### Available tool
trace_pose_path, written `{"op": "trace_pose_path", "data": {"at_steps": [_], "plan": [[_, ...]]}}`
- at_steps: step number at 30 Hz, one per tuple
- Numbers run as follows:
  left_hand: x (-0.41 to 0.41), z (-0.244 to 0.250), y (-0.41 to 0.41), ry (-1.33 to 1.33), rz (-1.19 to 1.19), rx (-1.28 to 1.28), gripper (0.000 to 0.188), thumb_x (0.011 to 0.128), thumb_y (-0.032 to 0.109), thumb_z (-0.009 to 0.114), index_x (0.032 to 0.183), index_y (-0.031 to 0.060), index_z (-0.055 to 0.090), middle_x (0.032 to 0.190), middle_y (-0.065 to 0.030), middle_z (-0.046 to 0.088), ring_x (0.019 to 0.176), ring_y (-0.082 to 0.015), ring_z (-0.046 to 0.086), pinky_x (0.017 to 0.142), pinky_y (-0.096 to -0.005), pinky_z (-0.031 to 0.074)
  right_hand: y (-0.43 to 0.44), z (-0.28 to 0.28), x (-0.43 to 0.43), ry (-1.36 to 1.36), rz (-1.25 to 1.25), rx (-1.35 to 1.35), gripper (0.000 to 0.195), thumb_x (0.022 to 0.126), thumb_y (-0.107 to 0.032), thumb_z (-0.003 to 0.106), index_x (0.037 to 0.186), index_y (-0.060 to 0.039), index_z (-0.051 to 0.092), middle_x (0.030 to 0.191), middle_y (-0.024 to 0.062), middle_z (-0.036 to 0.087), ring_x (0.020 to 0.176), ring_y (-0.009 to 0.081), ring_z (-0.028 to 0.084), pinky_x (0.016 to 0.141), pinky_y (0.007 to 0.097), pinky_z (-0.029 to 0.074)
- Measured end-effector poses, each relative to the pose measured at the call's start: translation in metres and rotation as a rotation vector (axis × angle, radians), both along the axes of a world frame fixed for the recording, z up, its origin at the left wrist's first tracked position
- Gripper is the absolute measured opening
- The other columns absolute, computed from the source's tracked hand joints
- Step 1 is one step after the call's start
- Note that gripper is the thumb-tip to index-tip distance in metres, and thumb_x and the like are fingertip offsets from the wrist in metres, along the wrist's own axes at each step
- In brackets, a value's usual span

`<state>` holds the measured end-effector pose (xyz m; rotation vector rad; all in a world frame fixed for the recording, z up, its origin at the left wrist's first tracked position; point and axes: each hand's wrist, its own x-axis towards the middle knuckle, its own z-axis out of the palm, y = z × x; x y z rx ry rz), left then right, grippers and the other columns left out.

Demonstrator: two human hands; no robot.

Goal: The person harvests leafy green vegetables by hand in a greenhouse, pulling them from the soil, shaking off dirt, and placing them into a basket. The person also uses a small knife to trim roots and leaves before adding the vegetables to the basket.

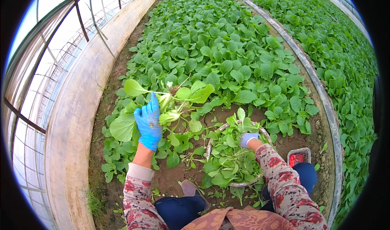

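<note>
My left hand, in a blue glove, grips a bunch of pulled-up leafy green plants. Pale stems and soil-covered roots show to the right of my fingers, with broad leaves spreading on both sides. Over the right part of a round basin is my right hand, wearing a pale lilac glove. Loose picked greens heap up inside the basin, reaching its rim. My right fingers go in among those leaves and are mostly hidden, so whether they hold any does not show.
Dense rows of leafy greens fill the bed ahead. A curved concrete edging borders it on the right; a low pale wall runs along the left. A small tray with something red sits by my right knee. My shoe rests on soil.
</note>
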<state>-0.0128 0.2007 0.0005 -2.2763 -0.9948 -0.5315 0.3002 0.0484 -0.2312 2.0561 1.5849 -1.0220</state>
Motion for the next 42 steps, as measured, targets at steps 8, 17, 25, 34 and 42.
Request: {"op": "trace_pose_path", "data": {"at_steps": [8,17,25,34,42], "plan": [[0.016,0.036,-0.092,0.032,-0.065,0.054,0.068,0.077,0.002,0.052,0.141,-0.0028,0.032,0.077,-0.0024,0.046,0.069,-0.0182,0.045,0.063,-0.0326,0.036,-0.013,0.184,0.002,0.794,-0.049,0.647,0.053,0.084,-0.031,0.062,0.130,-0.0066,0.051,0.114,0.0204,0.062,0.101,0.0330,0.062,0.086,0.0367,0.050],[0.076,0.037,-0.188,0.269,-0.088,0.057,0.067,0.080,0.010,0.052,0.143,0.0013,0.030,0.077,-0.0019,0.045,0.070,-0.0166,0.045,0.063,-0.0331,0.034,-0.074,0.233,-0.030,0.321,0.344,0.824,0.030,0.093,-0.021,0.049,0.120,-0.0148,0.061,0.108,0.0082,0.066,0.087,0.0254,0.065,0.078,0.0352,0.050],[0.106,0.028,-0.191,0.189,-0.145,-0.056,0.069,0.079,0.009,0.052,0.143,0.0019,0.030,0.079,-0.0024,0.046,0.072,-0.0183,0.046,0.066,-0.0347,0.034,-0.083,0.188,-0.009,0.350,0.390,1.176,0.037,0.089,-0.011,0.047,0.125,-0.0154,0.054,0.099,0.0155,0.066,0.074,0.0297,0.065,0.068,0.0389,0.050],[0.132,0.020,-0.169,0.116,-0.152,-0.076,0.072,0.077,0.007,0.054,0.145,0.0066,0.030,0.081,-0.0017,0.048,0.075,-0.0182,0.047,0.071,-0.0347,0.034,-0.076,0.205,-0.002,0.387,-0.171,1.446,0.022,0.084,-0.030,0.062,0.091,-0.0092,0.066,0.080,0.0141,0.066,0.073,0.0341,0.062,0.063,0.0425,0.047],[0.130,0.012,-0.163,0.221,-0.097,-0.043,0.079,0.073,0.004,0.054,0.147,0.0054,0.026,0.078,-0.0019,0.046,0.075,-0.0190,0.046,0.069,-0.0351,0.033,-0.044,0.161,0.019,0.052,-0.220,1.416,0.026,0.082,-0.032,0.060,0.080,-0.0065,0.065,0.076,0.0155,0.065,0.069,0.0362,0.062,0.063,0.0440,0.048]]}}
